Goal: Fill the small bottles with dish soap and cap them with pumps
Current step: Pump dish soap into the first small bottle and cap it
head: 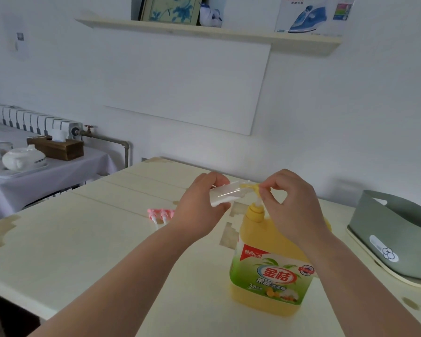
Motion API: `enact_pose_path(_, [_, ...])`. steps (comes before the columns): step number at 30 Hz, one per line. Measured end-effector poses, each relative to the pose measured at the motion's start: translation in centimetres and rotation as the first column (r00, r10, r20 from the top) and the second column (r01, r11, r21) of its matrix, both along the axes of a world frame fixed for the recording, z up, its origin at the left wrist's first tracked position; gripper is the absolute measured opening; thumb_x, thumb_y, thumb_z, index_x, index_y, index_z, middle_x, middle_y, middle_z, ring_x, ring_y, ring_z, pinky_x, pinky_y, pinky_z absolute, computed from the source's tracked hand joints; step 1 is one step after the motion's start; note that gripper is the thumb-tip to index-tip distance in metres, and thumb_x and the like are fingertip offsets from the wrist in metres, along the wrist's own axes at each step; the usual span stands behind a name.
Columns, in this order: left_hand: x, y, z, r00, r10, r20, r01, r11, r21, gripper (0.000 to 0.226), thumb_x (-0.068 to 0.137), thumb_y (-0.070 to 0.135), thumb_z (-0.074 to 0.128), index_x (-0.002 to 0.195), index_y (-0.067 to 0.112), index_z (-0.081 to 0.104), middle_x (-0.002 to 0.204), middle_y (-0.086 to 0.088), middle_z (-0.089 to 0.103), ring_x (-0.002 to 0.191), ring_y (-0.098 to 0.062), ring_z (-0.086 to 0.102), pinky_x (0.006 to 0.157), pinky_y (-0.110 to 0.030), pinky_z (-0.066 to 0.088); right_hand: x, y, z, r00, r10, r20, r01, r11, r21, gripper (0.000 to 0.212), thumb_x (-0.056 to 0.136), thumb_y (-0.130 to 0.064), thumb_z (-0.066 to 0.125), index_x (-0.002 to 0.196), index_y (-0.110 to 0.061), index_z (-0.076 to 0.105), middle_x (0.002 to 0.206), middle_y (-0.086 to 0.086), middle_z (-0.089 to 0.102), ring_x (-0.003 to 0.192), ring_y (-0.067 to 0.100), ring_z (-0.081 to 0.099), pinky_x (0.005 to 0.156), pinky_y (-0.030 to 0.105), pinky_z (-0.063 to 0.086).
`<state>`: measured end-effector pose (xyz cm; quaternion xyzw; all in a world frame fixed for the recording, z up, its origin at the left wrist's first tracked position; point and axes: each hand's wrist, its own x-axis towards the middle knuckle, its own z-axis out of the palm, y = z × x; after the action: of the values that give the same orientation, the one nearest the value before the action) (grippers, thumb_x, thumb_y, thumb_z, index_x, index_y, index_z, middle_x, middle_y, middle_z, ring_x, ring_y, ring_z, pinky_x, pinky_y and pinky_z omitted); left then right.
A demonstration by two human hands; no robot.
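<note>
1. The small bottle [225, 194] is lying almost on its side in the air above the tabletop [83, 239], at about eleven o'clock from the dish soap jug [270, 263]. Its mouth is meeting the spout of the jug's pump head [249, 188]. It is looking like clear, thin plastic, so probably light and a little squashy, and slippery once soap is running. A hold round the middle of the body seems safest.
2. The left hand [199, 207] is gripping that body, its fingers [213, 177] curling over the top and the thumb coming up underneath.
3. The right hand [294, 205] is pinching the pump head, its fingers curled close on the yellow spout with no gap showing.
4. The jug is standing upright near the tabletop's six o'clock edge. It is looking nearly full, so likely heavy and steady under pumping. Its handle is hiding behind the right forearm.
5. Two pink pumps [161, 214] are lying at nine o'clock from the jug's neck, just beyond the left wrist, which is partly covering them. They are looking light, with thin tubes, so the collar is the better place to take hold.
6. A grey basket [399, 239] is sitting at three o'clock, well apart. A teapot [22, 158] is resting on a side table far off at ten o'clock.
</note>
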<state>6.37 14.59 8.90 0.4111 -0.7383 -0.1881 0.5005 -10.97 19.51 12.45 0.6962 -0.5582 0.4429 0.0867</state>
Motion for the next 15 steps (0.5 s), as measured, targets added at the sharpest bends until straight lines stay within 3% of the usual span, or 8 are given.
enact_pose_path(12, [-0.6,0.4,-1.5,0.998,0.001,-0.056,0.004,0.996,0.092,0.030,0.081,0.013,0.070,0.095,0.031,0.051,0.097,0.011,0.059,0.082,-0.002,0.055,0.064,-0.001,0.037,0.0,-0.3,-1.3,1.000,-0.020,0.024,0.019,0.999,0.034,0.012,0.089,-0.016,0.064,0.078,-0.022,0.062,0.084,-0.012,0.059,0.087,0.003,0.055,0.072,0.007,0.036])
enact_pose_path(15, [-0.7,0.5,-1.2,0.997,-0.005,-0.076,0.012,0.995,0.098,0.031,0.080,0.014,0.072,0.095,0.032,0.051,0.099,0.012,0.059,0.085,-0.003,0.056,0.062,-0.007,0.040,0.0,-0.2,-0.8,1.000,-0.017,0.003,0.017,0.999,0.029,0.011,0.089,-0.016,0.063,0.080,-0.022,0.062,0.086,-0.012,0.059,0.087,0.004,0.055,0.073,0.008,0.037])
